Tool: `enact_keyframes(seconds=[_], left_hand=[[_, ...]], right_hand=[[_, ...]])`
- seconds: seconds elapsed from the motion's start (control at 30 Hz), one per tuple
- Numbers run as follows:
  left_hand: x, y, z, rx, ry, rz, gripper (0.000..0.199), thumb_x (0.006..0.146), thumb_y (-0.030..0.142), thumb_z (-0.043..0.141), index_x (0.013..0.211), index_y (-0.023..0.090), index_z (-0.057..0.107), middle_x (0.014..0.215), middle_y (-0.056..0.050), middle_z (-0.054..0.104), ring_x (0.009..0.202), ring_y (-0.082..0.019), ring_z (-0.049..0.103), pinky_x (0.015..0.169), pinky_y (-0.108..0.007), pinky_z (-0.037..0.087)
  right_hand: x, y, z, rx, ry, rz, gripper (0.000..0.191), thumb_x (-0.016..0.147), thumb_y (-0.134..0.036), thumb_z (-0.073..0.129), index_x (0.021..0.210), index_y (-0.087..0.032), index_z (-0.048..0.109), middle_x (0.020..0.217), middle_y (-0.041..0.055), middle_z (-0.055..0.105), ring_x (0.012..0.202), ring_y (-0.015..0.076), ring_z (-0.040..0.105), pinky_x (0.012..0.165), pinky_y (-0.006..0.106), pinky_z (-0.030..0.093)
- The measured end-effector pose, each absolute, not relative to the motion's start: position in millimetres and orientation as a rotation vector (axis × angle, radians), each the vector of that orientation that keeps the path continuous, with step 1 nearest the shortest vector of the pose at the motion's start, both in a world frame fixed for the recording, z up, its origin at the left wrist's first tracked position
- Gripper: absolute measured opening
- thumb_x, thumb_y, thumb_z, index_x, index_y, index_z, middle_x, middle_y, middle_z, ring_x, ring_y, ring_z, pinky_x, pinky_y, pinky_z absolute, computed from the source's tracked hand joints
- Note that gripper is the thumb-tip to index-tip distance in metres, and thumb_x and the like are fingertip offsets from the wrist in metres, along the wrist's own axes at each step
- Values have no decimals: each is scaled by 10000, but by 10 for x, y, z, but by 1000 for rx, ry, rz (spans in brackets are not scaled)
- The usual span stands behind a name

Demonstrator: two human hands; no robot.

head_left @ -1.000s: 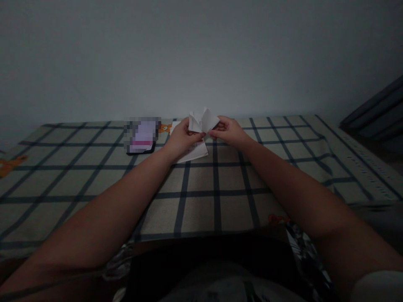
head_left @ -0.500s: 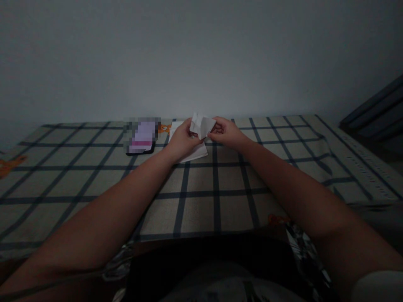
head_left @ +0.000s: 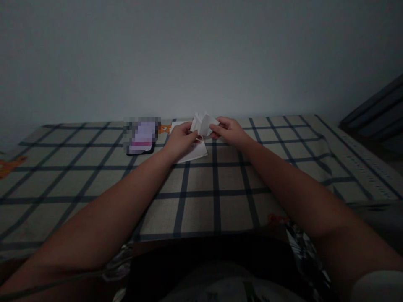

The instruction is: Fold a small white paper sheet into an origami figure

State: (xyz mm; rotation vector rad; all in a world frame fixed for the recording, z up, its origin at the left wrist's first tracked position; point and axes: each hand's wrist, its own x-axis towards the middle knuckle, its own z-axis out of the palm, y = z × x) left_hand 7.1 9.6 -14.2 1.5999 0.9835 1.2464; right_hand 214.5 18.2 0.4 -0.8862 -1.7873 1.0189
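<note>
A small folded white paper (head_left: 204,124) is held up between my two hands, its flaps standing at angles. My left hand (head_left: 182,138) pinches its left side with thumb and fingers. On its right side, my right hand (head_left: 228,129) grips the edge between thumb and fingers. Beneath my left hand and the folded piece, flat white paper (head_left: 195,154) lies on the checked tablecloth, partly hidden; a small reddish mark shows on it.
A phone (head_left: 143,136) with a lit, blurred screen lies left of the paper on the checked tablecloth (head_left: 201,180). Behind the table rises a plain wall (head_left: 201,54). Dark slatted furniture (head_left: 378,107) stands at the far right.
The fingers of my right hand have shifted, its thumb now over the paper's right flap. The folded paper is spread slightly wider. My left hand has moved slightly left, uncovering more flat paper.
</note>
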Motion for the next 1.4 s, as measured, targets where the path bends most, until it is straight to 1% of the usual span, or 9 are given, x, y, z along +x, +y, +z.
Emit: enact_keyframes(seconds=[0.13, 0.23, 0.37, 0.5, 0.7, 0.87, 1.0, 1.2, 1.4], left_hand=[[84, 92, -140, 1548, 981, 1275, 296, 797, 459, 788, 861, 170, 766, 793, -48, 738, 694, -149, 660, 664, -283, 562], [94, 77, -119, 1549, 967, 1311, 321, 755, 461, 821, 886, 176, 755, 820, -34, 742, 698, -137, 653, 663, -265, 556], [97, 67, -92, 1551, 990, 1338, 311, 723, 436, 833, 821, 173, 700, 785, -11, 719, 681, -122, 633, 655, -242, 538], [95, 90, -106, 1537, 981, 1312, 353, 670, 425, 863, 791, 185, 634, 752, 10, 695, 659, -111, 626, 633, -229, 532], [87, 89, -127, 1526, 888, 1194, 475, 643, 353, 878, 1032, 208, 646, 788, 14, 742, 672, -128, 680, 655, -243, 548], [85, 74, -123, 1548, 946, 1220, 304, 709, 352, 805, 940, 187, 695, 740, -9, 737, 632, -131, 654, 613, -241, 504], [94, 49, -100, 1609, 986, 1245, 215, 708, 359, 781, 811, 181, 719, 777, -22, 735, 657, -134, 633, 644, -261, 509], [87, 54, -82, 1731, 1076, 1228, 242, 741, 420, 731, 735, 179, 750, 703, -20, 692, 646, -139, 566, 622, -270, 442], [78, 78, -116, 1738, 1071, 1227, 283, 766, 457, 713, 769, 177, 753, 734, -21, 689, 693, -153, 568, 656, -278, 445]], right_hand=[[2163, 224, -21, -912, -1817, 959, 291, 896, -438, 681, 833, -156, 650, 716, 11, 631, 673, 121, 599, 638, 256, 507], [2169, 244, -49, -881, -1864, 944, 293, 855, -433, 716, 802, -153, 647, 711, 12, 625, 685, 129, 591, 627, 258, 486], [2144, 221, -50, -792, -1798, 1012, 297, 792, -398, 763, 918, -160, 638, 826, 21, 657, 726, 131, 609, 677, 273, 520], [2126, 180, -23, -803, -1792, 1036, 331, 834, -456, 738, 946, -167, 623, 878, 37, 658, 759, 142, 613, 710, 293, 545], [2142, 177, -8, -866, -1842, 949, 241, 819, -378, 719, 878, -169, 615, 839, 21, 634, 762, 144, 589, 693, 284, 496], [2112, 175, -16, -855, -1790, 979, 262, 797, -375, 716, 958, -190, 625, 900, 27, 670, 814, 161, 607, 735, 294, 498], [2107, 170, -7, -868, -1849, 932, 311, 826, -479, 689, 876, -175, 644, 824, 31, 634, 781, 162, 567, 709, 295, 469], [2141, 208, -35, -869, -1921, 864, 307, 815, -475, 692, 810, -176, 623, 747, 5, 589, 698, 136, 497, 667, 283, 418], [2153, 215, -69, -841, -1974, 804, 311, 842, -478, 678, 857, -167, 660, 765, 14, 622, 704, 140, 510, 661, 279, 411]])
